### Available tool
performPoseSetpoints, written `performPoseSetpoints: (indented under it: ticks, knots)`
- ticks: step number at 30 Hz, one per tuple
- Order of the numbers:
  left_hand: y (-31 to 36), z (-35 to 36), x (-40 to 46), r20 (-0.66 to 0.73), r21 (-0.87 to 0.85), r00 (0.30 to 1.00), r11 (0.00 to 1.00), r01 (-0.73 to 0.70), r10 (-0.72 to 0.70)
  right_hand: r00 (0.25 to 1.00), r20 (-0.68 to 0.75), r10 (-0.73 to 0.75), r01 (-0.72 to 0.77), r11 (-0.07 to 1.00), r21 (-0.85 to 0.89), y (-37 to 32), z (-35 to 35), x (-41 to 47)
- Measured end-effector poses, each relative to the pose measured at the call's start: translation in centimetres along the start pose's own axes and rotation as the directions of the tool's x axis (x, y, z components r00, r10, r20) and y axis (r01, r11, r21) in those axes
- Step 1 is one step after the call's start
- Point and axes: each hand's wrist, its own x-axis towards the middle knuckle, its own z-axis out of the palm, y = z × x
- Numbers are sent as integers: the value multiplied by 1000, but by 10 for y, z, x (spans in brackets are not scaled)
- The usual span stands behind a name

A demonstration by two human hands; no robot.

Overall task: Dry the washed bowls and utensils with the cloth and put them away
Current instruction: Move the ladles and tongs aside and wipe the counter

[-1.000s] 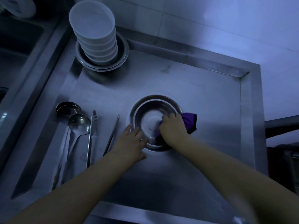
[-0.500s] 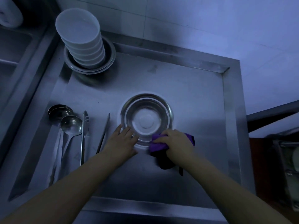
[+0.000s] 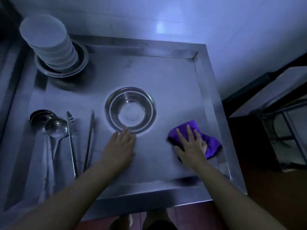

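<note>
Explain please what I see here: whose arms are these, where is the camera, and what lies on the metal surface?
There is no machine here. A person wears the camera on the head, so it looks down at their own arms. The left hand lies flat, fingertips at the rim of a steel bowl. The right hand presses a purple cloth onto the metal tray; neither hand lifts anything. At the far left corner stand stacked white bowls; at the left lie ladles and tongs.
</note>
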Motion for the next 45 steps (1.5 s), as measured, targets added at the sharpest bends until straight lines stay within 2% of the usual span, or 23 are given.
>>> performPoseSetpoints:
  ticks: [3, 7, 10, 12, 15, 18, 23, 26, 29, 32, 38, 45]
  knots:
    - [7, 0, -14, -21, -25, 999, 999, 29, -30, 997, 20, -81, 78, 991, 109, -42, 20, -29]
    - [6, 3, -37, -71, -98, 988, 987, 127, -134, 950, 106, -295, 267, 938, 220, -102, 32, -54]
    - [0, 11, -48, -69, -170, 977, 967, 189, -203, 878, 122, -462, 434, 878, 200, -122, 38, -76]
    - [0, 11, -50, -45, -163, 977, 967, 196, -206, 854, 102, -509, 492, 857, 153, -119, 37, -89]
    - [10, 10, -46, -13, -151, 982, 971, 186, -190, 873, 71, -482, 469, 871, 148, -98, 29, -102]
    - [33, 7, -40, 13, -174, 989, 973, 148, -148, 924, 50, -378, 364, 914, 180, -63, 23, -109]
    - [76, 1, -29, -59, -271, 996, 962, 43, -62, 974, 46, -220, 209, 962, 174, 9, 11, -105]
    - [94, 1, -20, -38, -247, 997, 968, 53, -65, 984, 48, -174, 166, 975, 145, 50, 9, -94]
    - [103, 5, -8, -85, -209, 996, 978, -6, -13, 982, 63, -180, 176, 982, 66, 82, 8, -75]
    - [114, 11, 11, 20, -162, 999, 986, 40, -37, 964, 41, -262, 264, 963, -61, 97, 7, -45]
    - [134, 14, 46, 82, -38, 993, 995, 92, -89, 928, -72, -367, 349, 918, -187, 90, -18, 51]
    - [141, 18, 62, 128, -33, 980, 987, 160, -155, 918, -27, -396, 379, 895, -237, 77, -66, 163]
